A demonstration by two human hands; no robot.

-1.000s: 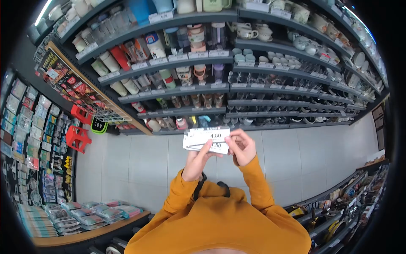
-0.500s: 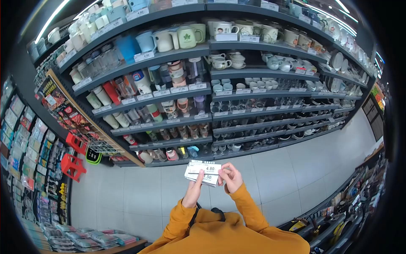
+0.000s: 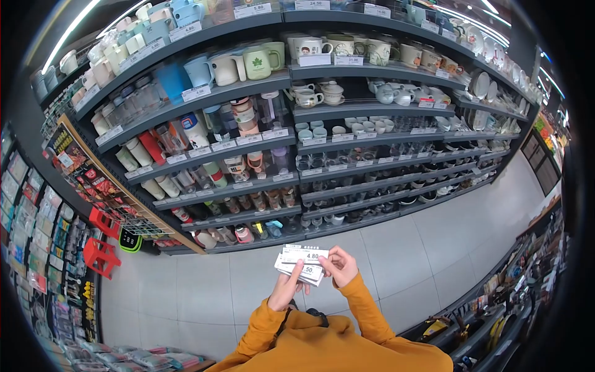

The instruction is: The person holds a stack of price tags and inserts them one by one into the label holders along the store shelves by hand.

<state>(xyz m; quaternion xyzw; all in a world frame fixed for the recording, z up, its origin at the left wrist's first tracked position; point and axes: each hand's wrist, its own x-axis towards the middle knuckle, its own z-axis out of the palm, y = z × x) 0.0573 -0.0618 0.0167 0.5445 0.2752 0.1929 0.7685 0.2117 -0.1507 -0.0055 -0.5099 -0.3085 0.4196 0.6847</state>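
Note:
A small stack of white price tags is held in front of my body. The top one reads 4.80, and another below it ends in .50. My left hand grips the stack from below, its thumb pressed on the front. At the right edge, my right hand pinches the top tag between thumb and fingers. Some fingers behind the stack are partly hidden.
Ahead stands a long shelf unit with mugs, teapots, cups and glasses, with price strips along its edges. Red stools and a green-rimmed black basket sit left. Tiled floor lies below; more goods stand at both sides.
The view has shifted, so the shelves sit further left. Both hands keep hold of the price tags, which appear slightly lower, and the lower tag's leading digit is now covered.

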